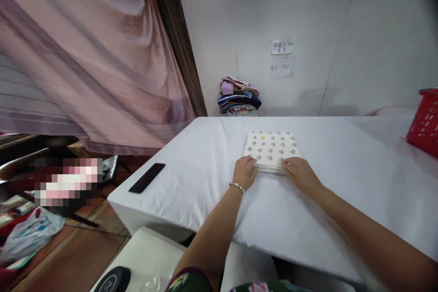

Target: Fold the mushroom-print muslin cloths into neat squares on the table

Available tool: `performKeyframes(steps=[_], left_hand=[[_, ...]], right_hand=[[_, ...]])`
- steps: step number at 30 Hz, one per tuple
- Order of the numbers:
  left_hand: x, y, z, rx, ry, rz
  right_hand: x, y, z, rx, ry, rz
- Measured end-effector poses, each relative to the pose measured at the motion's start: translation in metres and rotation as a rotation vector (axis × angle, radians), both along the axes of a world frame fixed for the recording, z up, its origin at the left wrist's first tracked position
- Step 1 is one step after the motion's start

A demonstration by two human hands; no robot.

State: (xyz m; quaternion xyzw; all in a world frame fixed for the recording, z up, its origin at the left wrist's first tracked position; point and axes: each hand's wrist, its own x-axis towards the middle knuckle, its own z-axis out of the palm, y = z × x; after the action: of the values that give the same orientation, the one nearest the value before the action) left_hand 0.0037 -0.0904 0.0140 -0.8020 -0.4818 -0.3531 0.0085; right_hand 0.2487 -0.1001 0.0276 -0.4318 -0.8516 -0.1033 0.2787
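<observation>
A folded white cloth (272,148) with a grey tree-like print and a few green and yellow motifs lies flat on the white-covered table (342,164). At its near left corner is my left hand (245,170), fingers closed on the edge, a bracelet round the wrist. My right hand (301,173) grips the near right corner, thumb and fingers together on the layers. Several stacked layers show along the near edge between the hands. The fingertips under the edge are partly hidden.
A dark flat slab like a phone (147,178) lies at the table's left. Behind the far edge is a pile of folded fabrics (239,98). A red basket (424,121) stands far right. A pink curtain (119,54) hangs left; a white stool (147,251) stands below.
</observation>
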Motion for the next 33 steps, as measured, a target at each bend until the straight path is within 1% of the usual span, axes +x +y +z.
performKeyframes(steps=[2,4,8,11,13,20,24,27,30,33], left_hand=[[0.003,0.001,0.0,-0.002,0.026,-0.029],[0.005,0.003,0.0,-0.015,0.033,-0.02],[0.005,0.006,-0.002,-0.057,0.048,0.008],[0.005,0.008,-0.003,-0.067,0.064,-0.008],[0.005,0.01,-0.002,-0.076,0.056,-0.015],[0.007,0.011,0.006,-0.164,-0.001,-0.016],[0.006,0.008,0.01,-0.157,-0.027,-0.024],[0.004,0.008,0.012,-0.2,0.012,-0.046],[0.001,0.009,0.01,-0.25,0.031,-0.07],[-0.002,0.011,0.007,-0.245,0.026,-0.095]], right_hand=[[-0.015,0.006,0.001,-0.023,0.002,0.014],[-0.026,0.01,0.002,-0.049,-0.003,0.007],[-0.036,0.013,0.003,-0.137,-0.009,-0.035],[-0.036,0.012,0.001,-0.188,0.037,-0.032],[-0.034,0.013,-0.003,-0.194,0.067,-0.025],[-0.031,0.017,-0.016,-0.093,0.151,0.035],[-0.03,0.014,-0.017,-0.076,0.154,0.073],[-0.029,0.013,-0.016,-0.098,0.146,0.093],[-0.028,0.012,-0.017,-0.111,0.137,0.095],[-0.028,0.012,-0.017,-0.106,0.12,0.08]])
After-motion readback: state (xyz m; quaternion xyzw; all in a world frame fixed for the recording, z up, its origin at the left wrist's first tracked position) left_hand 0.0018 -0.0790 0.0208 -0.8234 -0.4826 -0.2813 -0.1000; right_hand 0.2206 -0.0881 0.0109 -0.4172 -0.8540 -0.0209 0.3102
